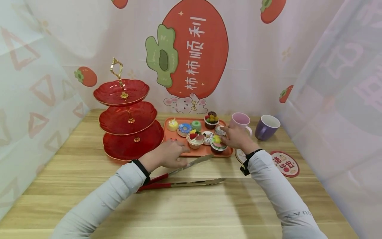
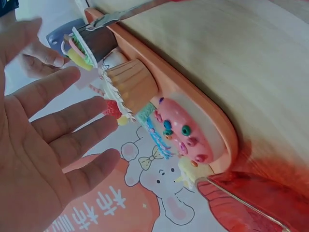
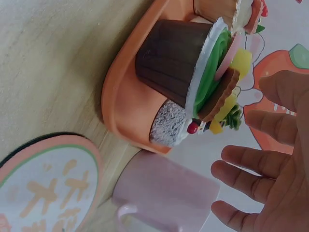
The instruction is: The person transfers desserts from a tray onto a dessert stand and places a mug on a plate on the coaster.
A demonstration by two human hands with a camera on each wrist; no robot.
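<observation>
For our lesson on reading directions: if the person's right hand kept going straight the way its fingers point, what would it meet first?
Probably the dark-cased cupcake with green icing on the orange tray. The right hand hovers open beside it; the right wrist view leaves depth unclear.

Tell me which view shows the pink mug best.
The head view: the whole pink mug stands upright behind the orange tray. The right wrist view shows its side and handle close, blurred. The left wrist view doesn't show it.
</observation>
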